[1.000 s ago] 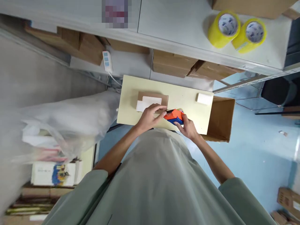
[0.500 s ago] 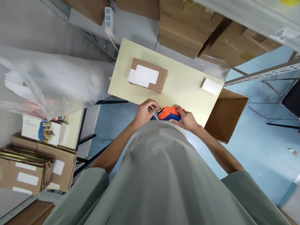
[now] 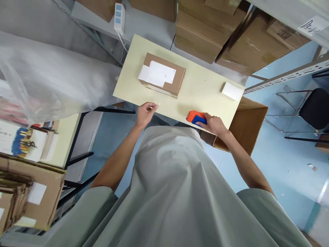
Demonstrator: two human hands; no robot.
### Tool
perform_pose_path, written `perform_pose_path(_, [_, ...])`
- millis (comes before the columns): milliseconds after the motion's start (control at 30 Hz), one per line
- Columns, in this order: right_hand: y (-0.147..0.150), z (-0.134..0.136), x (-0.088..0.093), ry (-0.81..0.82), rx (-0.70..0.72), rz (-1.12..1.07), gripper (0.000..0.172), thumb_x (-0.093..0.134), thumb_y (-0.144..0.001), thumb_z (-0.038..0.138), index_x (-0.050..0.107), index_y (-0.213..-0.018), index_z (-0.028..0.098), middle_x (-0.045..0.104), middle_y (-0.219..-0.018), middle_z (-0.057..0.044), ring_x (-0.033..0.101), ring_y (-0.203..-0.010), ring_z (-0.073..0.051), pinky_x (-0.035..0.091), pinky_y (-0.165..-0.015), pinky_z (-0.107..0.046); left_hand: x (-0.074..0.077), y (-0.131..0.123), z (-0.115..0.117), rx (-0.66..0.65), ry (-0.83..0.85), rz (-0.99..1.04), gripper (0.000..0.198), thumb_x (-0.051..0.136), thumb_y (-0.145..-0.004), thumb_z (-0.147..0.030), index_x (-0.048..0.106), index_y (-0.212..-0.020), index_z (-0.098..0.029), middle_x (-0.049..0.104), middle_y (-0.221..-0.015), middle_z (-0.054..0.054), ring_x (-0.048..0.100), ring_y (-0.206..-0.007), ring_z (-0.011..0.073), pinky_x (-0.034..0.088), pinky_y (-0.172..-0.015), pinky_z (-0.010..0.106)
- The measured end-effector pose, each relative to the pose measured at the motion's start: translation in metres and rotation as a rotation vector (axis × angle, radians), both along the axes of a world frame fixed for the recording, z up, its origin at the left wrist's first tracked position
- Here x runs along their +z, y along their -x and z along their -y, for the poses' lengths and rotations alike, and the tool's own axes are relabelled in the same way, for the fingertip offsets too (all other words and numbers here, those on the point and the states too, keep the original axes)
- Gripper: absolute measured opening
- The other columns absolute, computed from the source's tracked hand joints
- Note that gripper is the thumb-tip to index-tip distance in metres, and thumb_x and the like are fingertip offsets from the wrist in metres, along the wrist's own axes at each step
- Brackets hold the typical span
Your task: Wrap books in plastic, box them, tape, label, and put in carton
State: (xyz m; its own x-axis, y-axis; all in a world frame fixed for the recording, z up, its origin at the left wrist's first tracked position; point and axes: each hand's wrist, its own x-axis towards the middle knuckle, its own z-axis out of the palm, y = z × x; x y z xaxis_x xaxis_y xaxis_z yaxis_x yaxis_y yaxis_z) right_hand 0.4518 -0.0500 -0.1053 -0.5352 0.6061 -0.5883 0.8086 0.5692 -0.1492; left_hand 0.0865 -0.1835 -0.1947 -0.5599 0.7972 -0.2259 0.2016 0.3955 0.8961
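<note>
Right hand (image 3: pixel 215 125): fingers closed round orange dispenser (image 3: pixel 196 117), resting on table (image 3: pixel 200 85). Left hand (image 3: pixel 144 112): fingertips pinching a small pale strip (image 3: pixel 157 104); labelled box (image 3: pixel 164 77) beyond.

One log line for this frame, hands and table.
left hand: pinching small pale scrap | right hand: gripping tape dispenser on table | labelled box: mid-table, untouched

- A loose, pale grey-green shirt (image 3: pixel 174 192) covers the body.
- Its short sleeves (image 3: pixel 267 219) are wide and plain.
- The left hand (image 3: pixel 144 112), right hand (image 3: pixel 214 125) and forearms (image 3: pixel 115 164) are bare.
</note>
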Motion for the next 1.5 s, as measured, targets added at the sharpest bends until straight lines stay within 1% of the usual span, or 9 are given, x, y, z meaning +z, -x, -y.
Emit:
perform_pose_path(167, [-0.005, -0.020, -0.016, -0.106, -0.090, 0.036, 0.070, 0.045, -0.114, 0.070, 0.055, -0.151, 0.011, 0.080, -0.133, -0.026, 0.080, -0.109, -0.042, 0.054, -0.087, -0.044, -0.016, -0.014, -0.042, -0.017, -0.049, 0.076, 0.017, 0.087, -0.084, -0.036, 0.080, -0.088, -0.020, 0.082, -0.093, 0.005, 0.061, -0.071, 0.0153, 0.051, -0.072, 0.029])
perform_pose_path(367, [0.003, -0.029, -0.024, -0.134, -0.140, 0.018, 0.071, 0.048, -0.114, 0.067, 0.052, -0.154, 0.009, 0.078, -0.135, -0.027, 0.079, -0.113, -0.043, 0.055, -0.088, -0.044, -0.028, -0.017, -0.073, 0.071, -0.039, 0.063, 0.009, 0.083, -0.086, -0.027, 0.078, -0.087, -0.019, 0.081, -0.092, 0.005, 0.068, -0.080, 0.0169, 0.051, -0.076, 0.028])
perform_pose_path(633, [0.021, -0.035, -0.037, -0.129, -0.154, 0.011, 0.072, 0.041, -0.115, 0.071, 0.051, -0.150, 0.009, 0.080, -0.125, -0.027, 0.079, -0.107, -0.042, 0.056, -0.085, -0.044, -0.037, -0.010, -0.088, 0.167, 0.011, 0.072, 0.008, 0.082, -0.085, -0.026, 0.077, -0.087, -0.020, 0.082, -0.091, 0.005, 0.074, -0.091, 0.0197, 0.054, -0.085, 0.028])
perform_pose_path(800, [0.029, -0.037, -0.036, -0.099, -0.186, 0.039, 0.072, 0.040, -0.116, 0.070, 0.049, -0.153, 0.009, 0.080, -0.126, -0.027, 0.080, -0.107, -0.041, 0.056, -0.085, -0.044, -0.038, -0.006, -0.093, 0.151, 0.034, 0.068, 0.009, 0.082, -0.087, -0.028, 0.078, -0.089, -0.021, 0.083, -0.095, 0.006, 0.076, -0.096, 0.0213, 0.056, -0.092, 0.030])
perform_pose_path(1000, [0.035, -0.029, -0.029, -0.105, -0.183, 0.053, 0.070, 0.036, -0.118, 0.066, 0.046, -0.153, 0.006, 0.081, -0.117, -0.028, 0.079, -0.105, -0.042, 0.056, -0.084, -0.044, -0.030, 0.002, -0.092, 0.124, 0.122, 0.005, 0.013, 0.086, -0.087, -0.033, 0.078, -0.092, -0.023, 0.083, -0.098, 0.007, 0.077, -0.103, 0.0257, 0.057, -0.101, 0.036])
perform_pose_path(1133, [0.036, -0.022, -0.026, -0.085, -0.190, 0.059, 0.067, 0.033, -0.119, 0.061, 0.045, -0.151, 0.003, 0.081, -0.109, -0.028, 0.079, -0.102, -0.043, 0.057, -0.085, -0.046, -0.015, 0.008, -0.085, 0.094, 0.278, -0.021, 0.022, 0.090, -0.086, -0.037, 0.075, -0.079, -0.023, 0.081, -0.092, 0.010, 0.078, -0.111, 0.0313, 0.057, -0.107, 0.041])
perform_pose_path(1233, [0.035, -0.018, -0.027, -0.074, -0.193, 0.024, 0.063, 0.034, -0.120, 0.055, 0.044, -0.151, 0.001, 0.081, -0.114, -0.029, 0.078, -0.107, -0.043, 0.058, -0.093, -0.050, 0.000, 0.003, -0.076, 0.045, 0.359, 0.215, 0.025, 0.094, -0.084, -0.040, 0.077, -0.086, -0.021, 0.080, -0.090, 0.009, 0.081, -0.103, 0.0315, 0.063, -0.102, 0.044])
perform_pose_path(1333, [0.033, -0.012, -0.031, -0.077, -0.204, -0.037, 0.057, 0.033, -0.120, 0.048, 0.044, -0.152, 0.002, 0.080, -0.122, -0.031, 0.077, -0.114, -0.042, 0.055, -0.104, -0.054, 0.013, -0.011, -0.077, 0.066, 0.367, 0.583, 0.044, 0.102, -0.080, -0.047, 0.078, -0.102, -0.018, 0.081, -0.103, 0.014, 0.082, -0.107, 0.0313, 0.065, -0.107, 0.047])
perform_pose_path(1500, [0.032, -0.004, -0.036, -0.062, -0.246, -0.081, 0.055, 0.031, -0.120, 0.044, 0.047, -0.151, 0.001, 0.079, -0.127, -0.032, 0.076, -0.120, -0.043, 0.050, -0.114, -0.056, 0.016, -0.032, -0.111, 0.222, 0.431, 0.908, 0.075, 0.090, -0.086, -0.075, 0.073, -0.128, -0.016, 0.076, -0.124, 0.024, 0.076, -0.129, 0.0337, 0.064, -0.114, 0.045])
